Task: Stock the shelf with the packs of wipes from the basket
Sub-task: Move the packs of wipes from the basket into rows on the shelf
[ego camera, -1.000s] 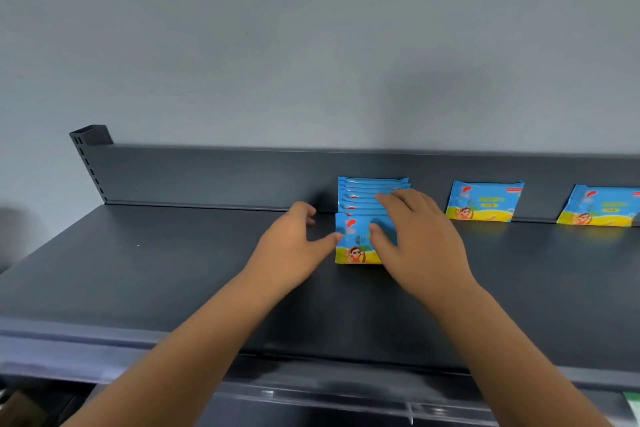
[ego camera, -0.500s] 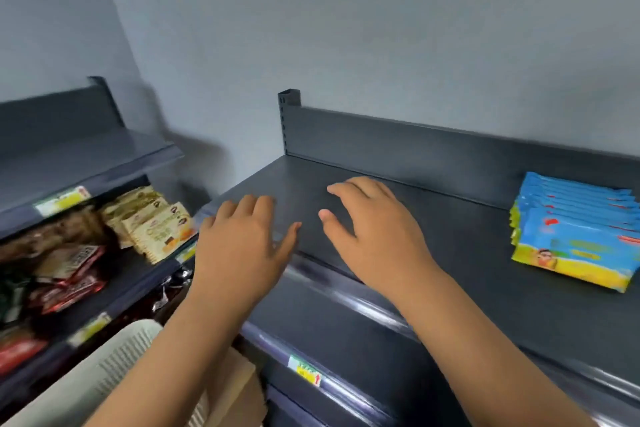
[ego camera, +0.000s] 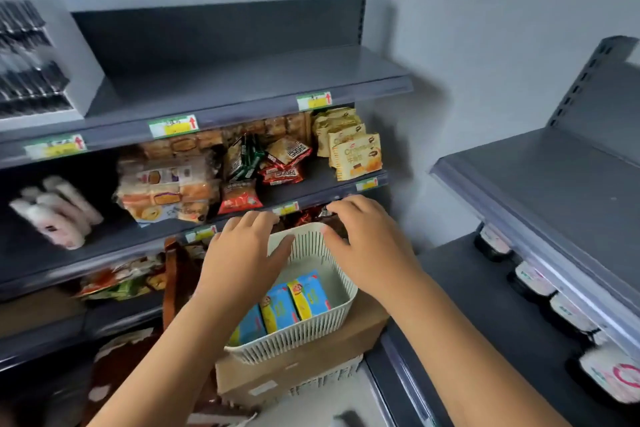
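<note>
A: Shelf?
B: Grey shelf at right. Cardboard box carries cream slotted basket.
A: Grip?
B: Left hand, right hand over basket, fingers spread, holding nothing.
A: Wipes?
B: Three blue-yellow packs of wipes, on edge inside basket.

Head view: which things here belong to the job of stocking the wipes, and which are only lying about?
For the job: basket, packs of wipes inside it, left hand and right hand above it, both holding nothing; grey shelf on the right, likely the one to stock.
Only lying about: cardboard box under the basket, snack packets, bread packs, tubs under the right shelf.
</note>
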`<state>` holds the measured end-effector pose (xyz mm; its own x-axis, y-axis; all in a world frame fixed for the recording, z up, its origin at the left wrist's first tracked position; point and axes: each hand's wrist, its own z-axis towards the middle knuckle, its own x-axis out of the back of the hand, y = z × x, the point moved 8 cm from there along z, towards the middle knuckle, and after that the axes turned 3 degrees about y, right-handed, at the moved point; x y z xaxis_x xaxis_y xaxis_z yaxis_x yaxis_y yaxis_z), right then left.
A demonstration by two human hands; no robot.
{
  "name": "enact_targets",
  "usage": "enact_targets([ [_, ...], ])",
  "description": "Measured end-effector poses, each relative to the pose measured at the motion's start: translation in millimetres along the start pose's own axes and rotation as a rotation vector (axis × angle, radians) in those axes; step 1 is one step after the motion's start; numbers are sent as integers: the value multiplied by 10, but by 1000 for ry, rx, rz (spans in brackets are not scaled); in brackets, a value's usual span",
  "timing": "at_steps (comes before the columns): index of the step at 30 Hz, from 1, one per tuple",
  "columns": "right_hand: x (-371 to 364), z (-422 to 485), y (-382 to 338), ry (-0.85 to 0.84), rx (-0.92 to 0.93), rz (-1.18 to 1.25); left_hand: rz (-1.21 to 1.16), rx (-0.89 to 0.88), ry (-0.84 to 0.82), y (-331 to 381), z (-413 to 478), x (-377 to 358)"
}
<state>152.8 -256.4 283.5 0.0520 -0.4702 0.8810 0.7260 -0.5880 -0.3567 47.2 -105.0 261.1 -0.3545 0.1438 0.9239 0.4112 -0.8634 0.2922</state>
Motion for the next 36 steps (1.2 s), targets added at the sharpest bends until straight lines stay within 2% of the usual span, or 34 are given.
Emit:
enact_targets([
  [10, -1923, 584, 344, -423, -111, 123, -63, 377, -262, -1296, 78, -1145],
  [14, -2684, 567, 582, -564, -247, 125, -44, 513, -375, -1650, 120, -1694],
  [18, -3348, 306, 772, -679, -382, 154, -86, 577, -509, -1954, 17, -2287],
  [23, -3598, 23, 962, -564, -414, -30, -117, 563, -646, -2157, -201, -2807],
  [25, -3668, -68, 1064, -527, -513, -87, -126, 537, -669, -2207, -210, -2937],
  [27, -3735, -186, 1163, -548, -659, -108, -135, 500, -691, -2223, -199, -3026],
  [29, -3783, -263, 1201, -571, -719, -126, -138, 477, -711, -2248, -204, -3079],
  [33, -3716, -258, 1082, -463, -632, -220, -27, 410, -696, -2239, -280, -3080],
  [36, -3635, -296, 961, -356, -642, -59, 78, 308, -672, -2152, -305, -3051],
])
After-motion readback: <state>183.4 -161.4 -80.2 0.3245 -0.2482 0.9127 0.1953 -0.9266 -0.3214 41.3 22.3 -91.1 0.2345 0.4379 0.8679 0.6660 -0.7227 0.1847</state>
